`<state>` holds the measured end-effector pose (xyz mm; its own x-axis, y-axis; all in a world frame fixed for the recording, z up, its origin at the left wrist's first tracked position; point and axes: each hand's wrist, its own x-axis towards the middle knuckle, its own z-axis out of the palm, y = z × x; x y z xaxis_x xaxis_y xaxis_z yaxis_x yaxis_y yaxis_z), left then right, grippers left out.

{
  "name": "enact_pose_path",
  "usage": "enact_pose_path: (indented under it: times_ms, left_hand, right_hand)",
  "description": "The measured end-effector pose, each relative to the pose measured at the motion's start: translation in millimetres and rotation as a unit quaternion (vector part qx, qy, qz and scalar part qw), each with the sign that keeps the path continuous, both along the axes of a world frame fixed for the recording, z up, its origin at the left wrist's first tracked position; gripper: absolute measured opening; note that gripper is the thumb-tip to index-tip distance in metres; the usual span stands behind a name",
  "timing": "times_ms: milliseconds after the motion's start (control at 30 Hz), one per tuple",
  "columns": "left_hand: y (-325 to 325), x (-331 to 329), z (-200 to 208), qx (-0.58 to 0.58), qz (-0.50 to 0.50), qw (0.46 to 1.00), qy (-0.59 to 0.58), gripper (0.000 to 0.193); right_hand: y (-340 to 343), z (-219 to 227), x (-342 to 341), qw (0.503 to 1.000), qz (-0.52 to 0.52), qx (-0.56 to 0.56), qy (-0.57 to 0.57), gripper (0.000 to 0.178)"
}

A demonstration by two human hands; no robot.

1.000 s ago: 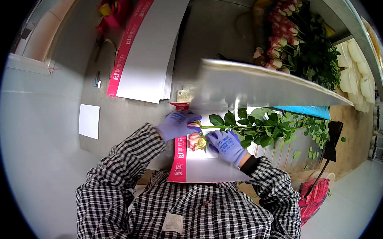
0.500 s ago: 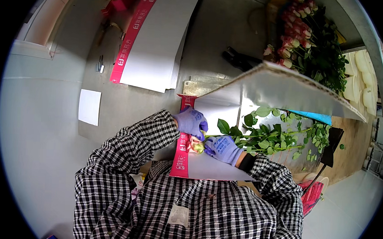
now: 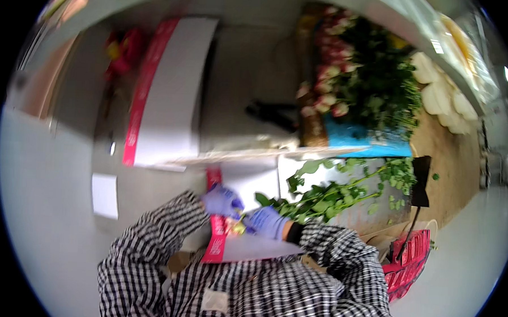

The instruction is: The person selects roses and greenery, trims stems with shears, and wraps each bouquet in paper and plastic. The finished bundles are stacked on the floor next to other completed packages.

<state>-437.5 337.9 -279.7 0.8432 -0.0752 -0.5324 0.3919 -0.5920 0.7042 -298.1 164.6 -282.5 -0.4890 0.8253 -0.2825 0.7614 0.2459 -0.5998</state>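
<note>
A pink-and-cream rose [image 3: 235, 226] lies on a white wrapping sheet [image 3: 261, 248] with a red printed border, close to my body. My left hand [image 3: 222, 201], in a purple glove, is closed with its fingertips at the blooms, pinching a rose. Just right of it, my gloved right hand [image 3: 266, 222] is closed around a rose just below the bloom. Leafy green stems [image 3: 326, 198] stretch rightward from under my right hand. Both hands partly cover the blooms, and motion blurs the picture.
A stack of white sheets [image 3: 172, 92] with red edges lies at the far left. Many pink roses [image 3: 328, 88] are piled far right by blue wrapping [image 3: 368, 142]. Black pliers-like tool [image 3: 273, 114] lies between. A red basket [image 3: 406, 261] stands at right; a white card [image 3: 105, 195], left.
The view has swung, so the scene sits lower and further left. The upright sheet's edge now shows nearly flat beyond my hands. Both hands stay at the blooms.
</note>
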Motion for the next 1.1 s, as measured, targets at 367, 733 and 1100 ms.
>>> enact_pose_path:
  times_ms: [367,733,1100]
  left_hand:
    - [-9,-14,-19,-0.057,0.031,0.996,-0.057,0.033]
    - [1,-6,-30,-0.135,-0.008,0.989,-0.053,0.033]
    - [-2,9,0,-0.044,-0.023,0.998,-0.043,0.033]
  right_hand:
    - [67,134,374,0.883,-0.445,0.004,-0.148,0.04]
    - [151,8,542,0.778,-0.462,0.115,-0.41,0.048]
    - [-35,217,433,0.712,-0.426,0.478,-0.286,0.059]
